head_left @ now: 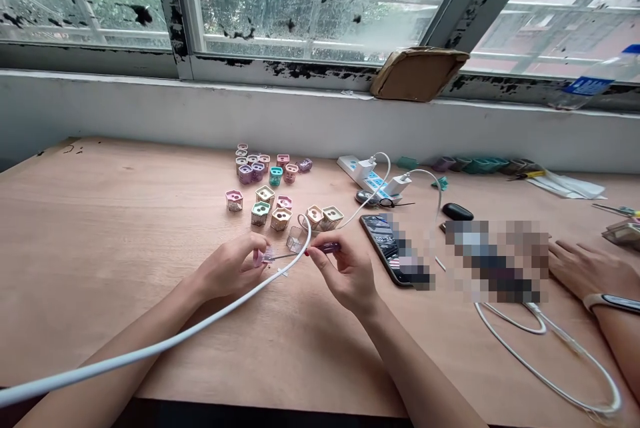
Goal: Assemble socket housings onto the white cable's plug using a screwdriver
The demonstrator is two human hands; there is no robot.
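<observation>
Wood table (100, 215) under window (310, 1). Head view: left hand (231, 267) pinching pink case (263, 257), fingers firm. Right hand (345, 270) gripping purple screwdriver (327, 248), tip at case. White cable (150, 341) lying over left arm. Colored cases (260, 205) at 12 o'clock. Phone (395, 249) at 2 o'clock. Other hand (590, 271) at 3 o'clock, resting open. Risk: cable tug jerks tip; tip slips, pokes fingers; case drops.

Left hand (230, 267), right hand (345, 269) bare; forearms (415, 375) bare too.
</observation>
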